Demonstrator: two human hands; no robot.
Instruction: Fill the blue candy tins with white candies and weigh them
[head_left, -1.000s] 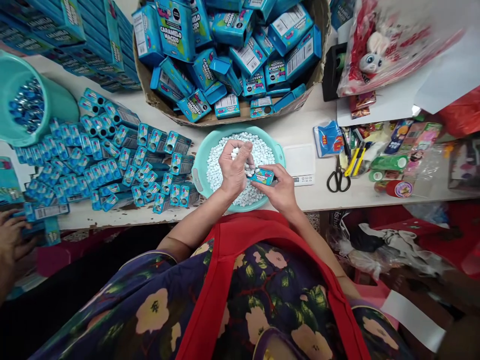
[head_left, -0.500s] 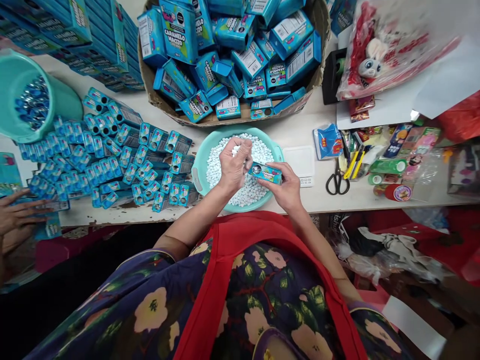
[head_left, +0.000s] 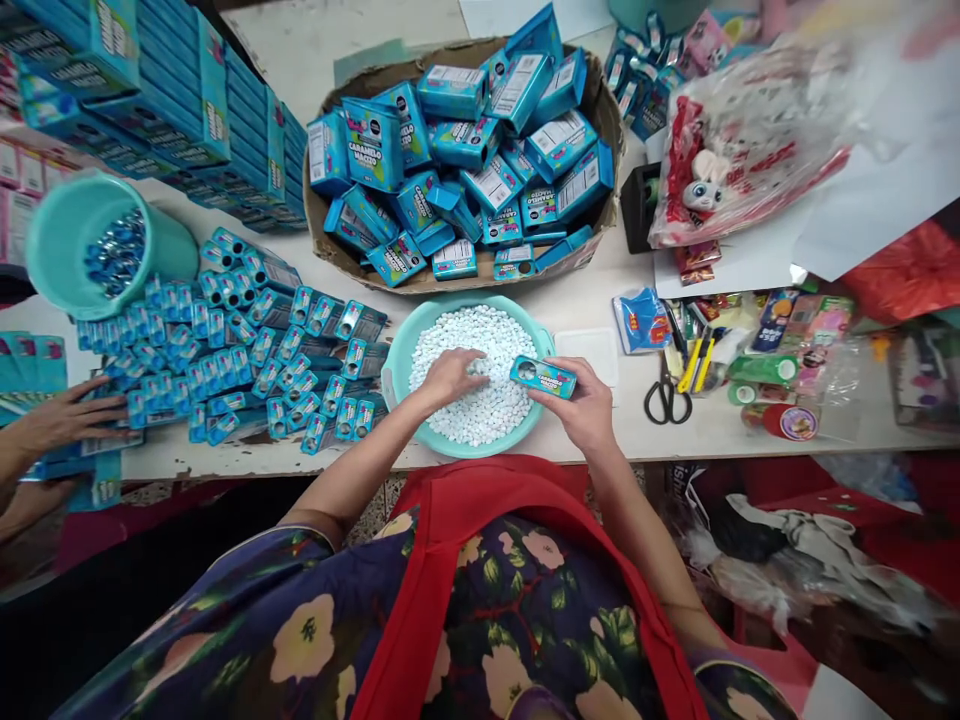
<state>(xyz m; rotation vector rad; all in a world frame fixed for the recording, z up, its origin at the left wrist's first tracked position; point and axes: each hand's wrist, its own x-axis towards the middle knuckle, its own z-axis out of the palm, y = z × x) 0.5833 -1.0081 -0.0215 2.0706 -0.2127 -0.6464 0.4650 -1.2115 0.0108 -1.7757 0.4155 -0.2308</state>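
My left hand is over the small white candies heaped in a round turquoise basin. Its thumb and fingers are apart and reach into the heap; the fingertips are partly hidden there. At the basin's right side my right hand grips a small blue candy box between thumb and fingers. The box lies tilted, its end with a round hole turned toward the left hand. Left of the basin stand many similar blue boxes, packed close with their holes showing.
Behind the basin is a cardboard carton of bigger blue packs. A turquoise bucket with shiny blue pieces lies tilted at left, near another person's hands. At right are a white scale, black scissors and yellow cutters.
My left hand has moved from the box's holed end down to the candies, its closed fingers now apart. The right hand still holds the box. The view has shifted, showing more of the table's back.
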